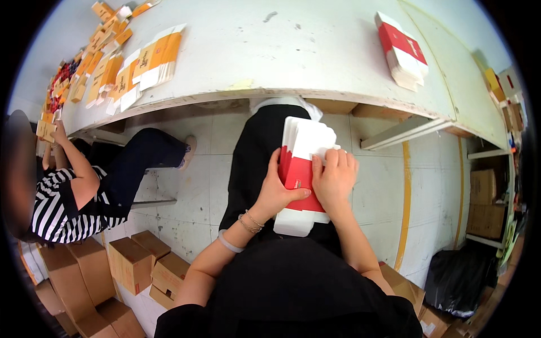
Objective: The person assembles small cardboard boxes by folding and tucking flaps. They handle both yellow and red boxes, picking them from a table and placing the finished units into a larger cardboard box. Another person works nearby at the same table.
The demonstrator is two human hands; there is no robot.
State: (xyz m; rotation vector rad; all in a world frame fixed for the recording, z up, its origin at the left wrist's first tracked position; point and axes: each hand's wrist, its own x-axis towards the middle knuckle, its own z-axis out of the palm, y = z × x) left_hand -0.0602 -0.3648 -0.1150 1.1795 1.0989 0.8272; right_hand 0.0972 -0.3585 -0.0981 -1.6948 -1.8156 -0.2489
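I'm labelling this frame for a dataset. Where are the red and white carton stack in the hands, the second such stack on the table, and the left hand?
held carton stack point(307, 141), head view, white upper face
table carton stack point(401, 49), head view, red top
left hand point(276, 194), head view, back of hand

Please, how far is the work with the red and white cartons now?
Done: no finished carton is visible. In hand: the left hand and right hand grip a stack of flat red and white cartons on the lap. Left: another stack lies flat on the table.
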